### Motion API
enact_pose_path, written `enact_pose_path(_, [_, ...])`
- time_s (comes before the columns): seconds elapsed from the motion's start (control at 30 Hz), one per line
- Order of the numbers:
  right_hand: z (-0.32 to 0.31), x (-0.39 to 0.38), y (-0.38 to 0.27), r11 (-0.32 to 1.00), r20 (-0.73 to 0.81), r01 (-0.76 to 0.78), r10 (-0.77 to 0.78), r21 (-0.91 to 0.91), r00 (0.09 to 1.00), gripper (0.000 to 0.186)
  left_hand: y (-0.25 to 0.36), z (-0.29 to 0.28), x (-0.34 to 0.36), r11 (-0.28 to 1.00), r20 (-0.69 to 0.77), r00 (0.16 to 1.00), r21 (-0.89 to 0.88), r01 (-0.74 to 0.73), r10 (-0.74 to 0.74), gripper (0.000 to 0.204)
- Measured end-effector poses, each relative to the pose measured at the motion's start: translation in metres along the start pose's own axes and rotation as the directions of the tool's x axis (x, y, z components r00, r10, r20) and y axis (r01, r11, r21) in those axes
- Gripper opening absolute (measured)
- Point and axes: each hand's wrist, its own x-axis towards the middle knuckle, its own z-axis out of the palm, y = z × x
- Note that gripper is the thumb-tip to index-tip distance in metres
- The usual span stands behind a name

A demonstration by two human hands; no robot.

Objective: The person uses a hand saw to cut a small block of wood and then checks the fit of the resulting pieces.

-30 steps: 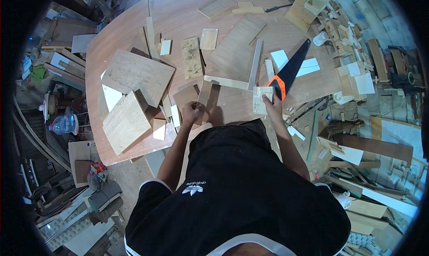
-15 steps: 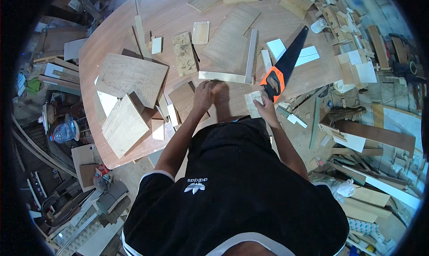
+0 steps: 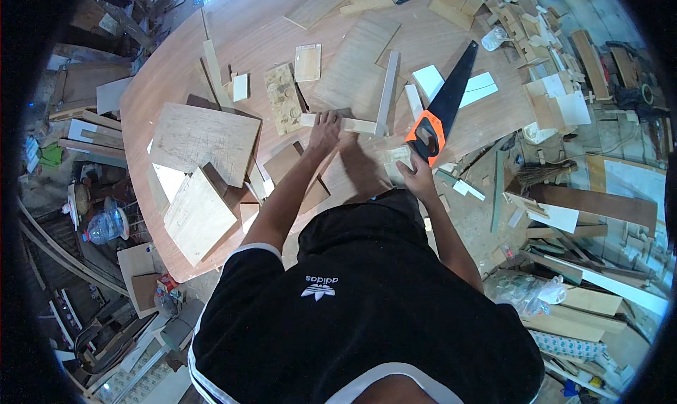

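My left hand point(image 3: 325, 127) reaches out over the round wooden table point(image 3: 233, 37), its fingers spread and resting on the near end of a pale wooden strip point(image 3: 356, 125). That strip meets a second upright strip point(image 3: 386, 90) in an L shape. My right hand point(image 3: 417, 178) is at the table's near edge, fingers closed on a small pale wood block point(image 3: 396, 156). Just beyond it lies a handsaw point(image 3: 448, 101) with an orange and black handle, its dark blade pointing away from me.
Plywood panels point(image 3: 204, 136) and offcuts point(image 3: 199, 213) cover the table's left side. A wide board point(image 3: 356, 69) lies beyond the strips. Scrap wood is piled on the floor at the right point(image 3: 592, 199). A plastic bottle point(image 3: 106, 226) stands at the left.
My left hand has moved forward from the near boards onto the pale strip. My right hand has stayed at the small block by the saw handle.
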Motion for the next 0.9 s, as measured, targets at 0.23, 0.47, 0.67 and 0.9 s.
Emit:
enact_pose_path(0.23, [0.006, 0.015, -0.026, 0.997, 0.053, 0.067, -0.064, -0.041, 0.997, 0.033, -0.061, -0.026, -0.025, 0.846, 0.300, 0.948, -0.473, 0.246, -0.108, 0.031])
enact_pose_path(0.47, [0.020, 0.026, -0.028, 0.987, 0.090, 0.110, -0.100, -0.113, 0.991, 0.038, -0.074, -0.031, -0.106, 0.486, 0.370, 0.891, -0.747, 0.454, -0.264, 0.027])
enact_pose_path(0.67, [0.032, 0.027, -0.021, 0.974, 0.246, 0.081, -0.026, -0.214, 0.969, 0.038, -0.039, -0.010, -0.162, 0.249, 0.357, 0.805, -0.822, 0.511, -0.473, 0.028])
enact_pose_path(0.9, [0.043, 0.040, 0.021, 0.905, 0.256, 0.009, 0.111, -0.426, 0.960, 0.037, 0.015, -0.003, -0.165, 0.098, 0.324, 0.796, -0.898, 0.429, -0.512, 0.027])
